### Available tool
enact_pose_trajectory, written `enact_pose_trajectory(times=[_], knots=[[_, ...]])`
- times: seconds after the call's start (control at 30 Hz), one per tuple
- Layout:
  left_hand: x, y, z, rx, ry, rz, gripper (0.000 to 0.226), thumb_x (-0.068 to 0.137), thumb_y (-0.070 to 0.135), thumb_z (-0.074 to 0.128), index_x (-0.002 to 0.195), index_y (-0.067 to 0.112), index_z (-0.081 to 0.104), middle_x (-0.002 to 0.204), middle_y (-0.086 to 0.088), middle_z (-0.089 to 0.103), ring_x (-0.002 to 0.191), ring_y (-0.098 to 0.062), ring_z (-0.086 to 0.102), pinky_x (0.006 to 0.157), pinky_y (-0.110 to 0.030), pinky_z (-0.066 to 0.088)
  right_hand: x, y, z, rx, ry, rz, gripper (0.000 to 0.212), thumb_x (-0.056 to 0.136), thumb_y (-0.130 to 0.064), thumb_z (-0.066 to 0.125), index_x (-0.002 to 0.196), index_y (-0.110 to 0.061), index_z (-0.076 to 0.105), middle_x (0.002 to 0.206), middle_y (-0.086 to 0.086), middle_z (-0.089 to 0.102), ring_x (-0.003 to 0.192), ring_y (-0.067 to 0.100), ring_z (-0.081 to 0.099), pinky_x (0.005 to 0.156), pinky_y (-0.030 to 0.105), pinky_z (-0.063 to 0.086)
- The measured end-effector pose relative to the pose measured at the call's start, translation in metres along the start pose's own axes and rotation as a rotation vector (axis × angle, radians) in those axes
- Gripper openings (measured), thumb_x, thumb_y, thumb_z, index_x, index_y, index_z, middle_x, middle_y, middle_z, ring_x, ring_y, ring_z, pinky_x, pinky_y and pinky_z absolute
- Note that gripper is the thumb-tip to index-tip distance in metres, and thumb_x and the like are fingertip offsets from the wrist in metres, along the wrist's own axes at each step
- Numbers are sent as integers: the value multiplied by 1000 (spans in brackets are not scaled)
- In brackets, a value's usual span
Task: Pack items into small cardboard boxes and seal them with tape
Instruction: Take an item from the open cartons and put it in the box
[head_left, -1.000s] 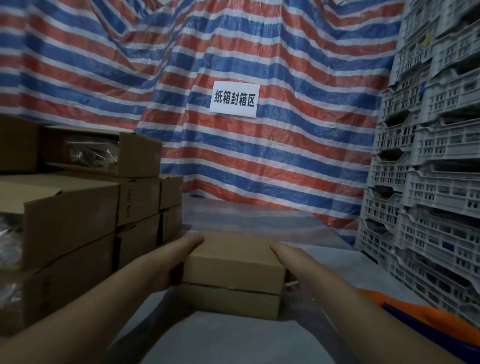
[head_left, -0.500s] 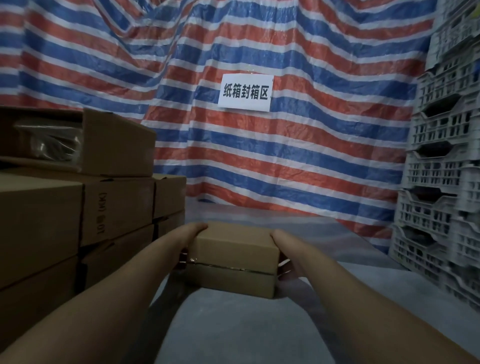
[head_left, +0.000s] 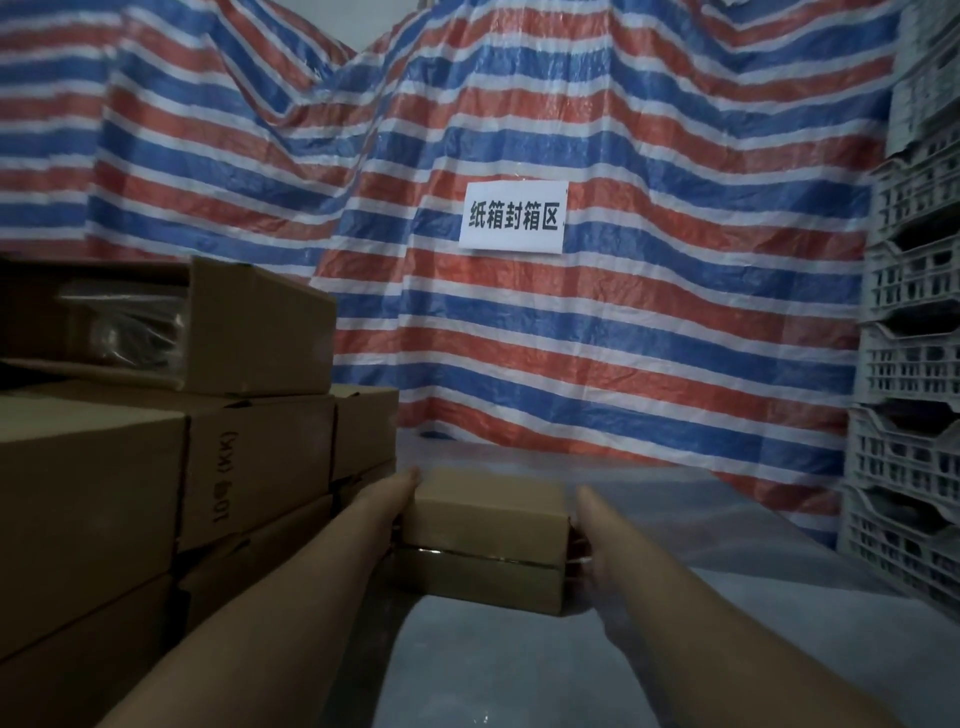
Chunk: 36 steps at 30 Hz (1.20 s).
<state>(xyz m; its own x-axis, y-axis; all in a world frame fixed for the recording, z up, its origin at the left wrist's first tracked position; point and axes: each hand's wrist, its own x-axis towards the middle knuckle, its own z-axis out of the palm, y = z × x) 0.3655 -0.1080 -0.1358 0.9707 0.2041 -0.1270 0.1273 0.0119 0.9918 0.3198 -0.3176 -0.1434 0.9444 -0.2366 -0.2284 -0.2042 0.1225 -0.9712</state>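
- A grey desk (head_left: 519, 665) in dim light runs forward to a red, white and blue striped tarpaulin (head_left: 597, 332) hung as a back wall.
- Nearest, two bare forearms reach out from the desk's near edge, one to either side of a small cardboard box (head_left: 485, 535).
- That small cardboard box sits about midway up the desk, closed, with a glossy band of tape (head_left: 478, 554) running across its near face.
- The left hand (head_left: 397, 499) lies flat along the box's left side, fingers straight and touching the cardboard.
- The right hand (head_left: 587, 525) is at the box's right end, palm toward it; some fingers seem to curl round the lower corner, but motion blur leaves me unable to tell whether it grips.
- Along the desk's left edge stands a stack of cardboard boxes (head_left: 156, 467), the top one open-ended with clear plastic inside.
- At the right edge rise stacked white crates (head_left: 914, 364).
- Farthest, a white paper sign (head_left: 511, 217) with black characters is fixed to the tarpaulin.
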Motion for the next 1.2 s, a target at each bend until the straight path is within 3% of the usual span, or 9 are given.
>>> enact_pose_trajectory(times=[0.07,0.13,0.27,0.43,0.6,0.8,0.9,1.03,1.2], knots=[[-10,-2,-1,-118,97,72,51,101,44,45,137,8,48,131,-18,53,116,-37,52,98,-44,45,-10,2,-5,92,56,16,50,99,-51,45,85,-5,57,43,10,58,43,26,59,45,32,51],[-25,-6,-5,-186,191,85,50,103,41,36,134,6,53,133,-18,56,120,-37,55,100,-45,47,-16,8,-16,129,140,-41,39,103,-43,42,83,-11,50,51,5,46,45,21,44,39,24,36],[-72,-12,-20,206,251,148,43,105,24,30,132,-2,51,134,-24,55,123,-38,53,103,-43,44,-45,21,-42,-4,167,-37,35,104,-25,38,70,-16,39,65,4,33,52,16,29,33,17,24],[-167,-22,-36,498,144,472,31,101,25,47,84,5,63,92,-19,67,86,-29,65,71,-34,50,-116,28,-45,-187,187,-56,27,100,-14,45,79,-4,58,69,13,55,61,27,53,58,31,42],[-250,-9,-57,598,18,674,46,102,36,48,68,11,65,64,-5,64,61,-19,62,57,-30,48,-206,15,-28,-190,161,-240,17,97,-18,52,81,-12,52,63,7,40,54,18,36,50,26,27],[-338,13,-88,518,63,800,68,102,54,33,49,16,53,46,6,56,45,-7,54,49,-26,38,-305,0,18,-227,20,-310,21,101,-30,45,90,-15,55,72,6,45,61,17,41,48,26,31],[-366,19,-113,504,94,809,73,100,62,26,60,14,65,53,4,64,50,-8,62,54,-29,50,-327,2,36,-262,8,-332,32,105,-39,36,86,-18,49,71,5,42,60,16,40,48,24,33],[-378,38,-167,498,267,987,53,102,49,35,64,21,58,54,10,60,51,-3,56,48,-23,37,-348,-2,65,-303,-70,-486,32,106,-41,36,94,-24,61,91,3,65,87,21,62,72,35,51],[-349,74,-263,540,602,1076,20,99,22,48,115,22,59,106,3,59,91,-9,59,78,-35,55,-363,-31,139,-471,-234,-771,33,100,-53,45,97,-25,64,90,-4,63,84,13,60,62,29,40]])
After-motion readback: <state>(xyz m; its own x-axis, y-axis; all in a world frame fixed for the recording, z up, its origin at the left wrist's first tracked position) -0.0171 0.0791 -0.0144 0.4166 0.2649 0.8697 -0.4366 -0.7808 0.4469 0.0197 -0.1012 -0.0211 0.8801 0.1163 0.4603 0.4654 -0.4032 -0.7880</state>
